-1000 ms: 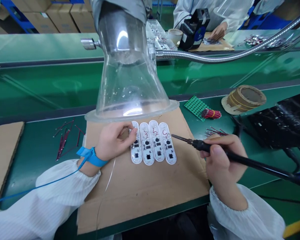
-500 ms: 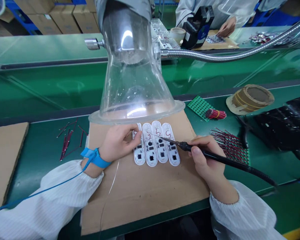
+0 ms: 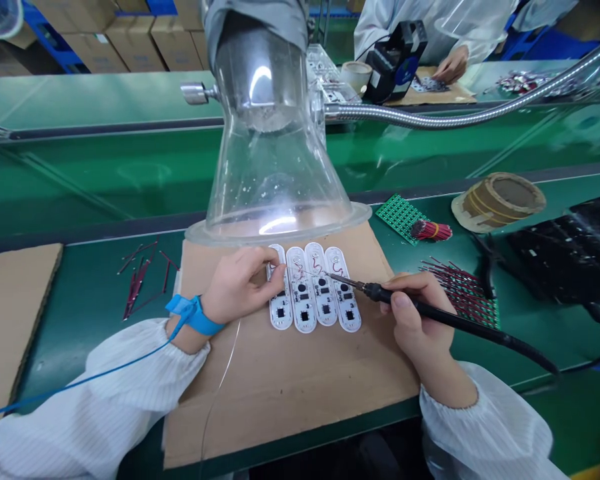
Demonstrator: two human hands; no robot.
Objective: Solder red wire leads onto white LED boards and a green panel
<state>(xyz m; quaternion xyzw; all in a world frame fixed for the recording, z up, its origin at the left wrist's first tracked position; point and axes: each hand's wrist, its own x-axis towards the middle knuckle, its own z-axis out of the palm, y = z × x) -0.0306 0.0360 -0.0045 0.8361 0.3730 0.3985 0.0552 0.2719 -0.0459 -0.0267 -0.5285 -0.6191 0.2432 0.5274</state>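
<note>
Hood (image 3: 275,173) beyond boards (image 3: 323,301), nearer cardboard (image 3: 305,383) free

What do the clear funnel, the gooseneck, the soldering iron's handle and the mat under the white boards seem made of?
Funnel: probably glossy plastic; it's see-through with sharp highlights, though glass is possible.
Gooseneck: likely polished metal, judging by its silvery, ribbed shine.
Soldering iron's handle: smooth, black, low-sheen; plastic or rubber, can't tell.
Mat: apparently matte cardboard, from its plain brown face.

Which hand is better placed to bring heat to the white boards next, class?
Probably the right hand: it holds the soldering iron, whose tip is at the white boards. The left hand appears to hold thin wire.
</note>
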